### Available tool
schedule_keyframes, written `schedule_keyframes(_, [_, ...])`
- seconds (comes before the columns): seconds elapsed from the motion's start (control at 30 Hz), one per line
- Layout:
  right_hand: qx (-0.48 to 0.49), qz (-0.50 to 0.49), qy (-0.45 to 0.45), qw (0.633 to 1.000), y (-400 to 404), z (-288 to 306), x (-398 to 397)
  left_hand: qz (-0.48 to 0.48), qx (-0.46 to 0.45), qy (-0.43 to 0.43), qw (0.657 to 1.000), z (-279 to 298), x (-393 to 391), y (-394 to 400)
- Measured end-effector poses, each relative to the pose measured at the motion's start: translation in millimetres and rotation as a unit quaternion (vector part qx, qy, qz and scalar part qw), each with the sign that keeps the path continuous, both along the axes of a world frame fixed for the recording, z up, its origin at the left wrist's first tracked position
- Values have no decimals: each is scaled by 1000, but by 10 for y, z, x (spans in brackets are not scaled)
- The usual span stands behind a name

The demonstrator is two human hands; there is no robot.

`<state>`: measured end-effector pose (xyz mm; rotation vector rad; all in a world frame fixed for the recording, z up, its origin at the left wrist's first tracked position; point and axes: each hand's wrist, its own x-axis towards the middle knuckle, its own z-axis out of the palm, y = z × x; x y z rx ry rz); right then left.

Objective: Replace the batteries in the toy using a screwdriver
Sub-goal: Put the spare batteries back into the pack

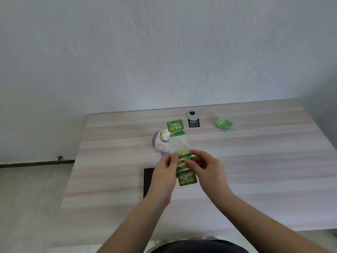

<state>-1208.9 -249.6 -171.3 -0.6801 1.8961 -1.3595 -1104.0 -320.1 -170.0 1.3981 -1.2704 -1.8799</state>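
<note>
I hold the battery pack (182, 157) above the counter (255, 161), its green header card tilted away from me and the clear blister lifted at the top. My left hand (164, 172) pinches its left edge, thumb on the front; my right hand (206, 168) curls its grip on the batteries from the right. The purple and white toy (161, 143) lies on the counter just behind the pack. Under my hands lies a black mat (148, 181). Farther back sit a black tag (193, 123) and a crumpled green wrapper (223, 123).
</note>
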Motion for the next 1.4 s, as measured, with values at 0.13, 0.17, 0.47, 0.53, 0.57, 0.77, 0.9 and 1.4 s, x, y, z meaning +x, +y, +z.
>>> schedule_keyframes(0.13, [-6, -16, 7, 1000, 46, 9, -196, -28, -33, -13, 999, -10, -107, -1])
schedule_keyframes(0.17, [-19, -16, 6, 1000, 64, 13, -229, -30, -34, -12, 999, -8, -139, 2])
schedule_keyframes(0.47, [-45, -3, 46, 998, 146, -4, -493, -16, -27, 0, 999, -24, -400, 106])
schedule_keyframes(0.53, [-42, -5, 29, 999, 155, -9, -545, -20, -27, 8, 999, -24, -443, 123])
schedule_keyframes(0.57, [-39, -8, 11, 999, 159, -19, -571, -26, -29, 9, 999, -21, -459, 127])
schedule_keyframes(0.77, [-31, -2, -32, 999, 186, -31, -643, -42, -21, 7, 999, -47, -489, 127])
schedule_keyframes(0.9, [-8, 39, 64, 997, 160, -63, -662, -50, -39, -11, 998, -64, -504, 114])
schedule_keyframes(1.4, [24, 110, -87, 990, 85, -251, -705, -122, -53, -57, 989, -129, -342, -10])
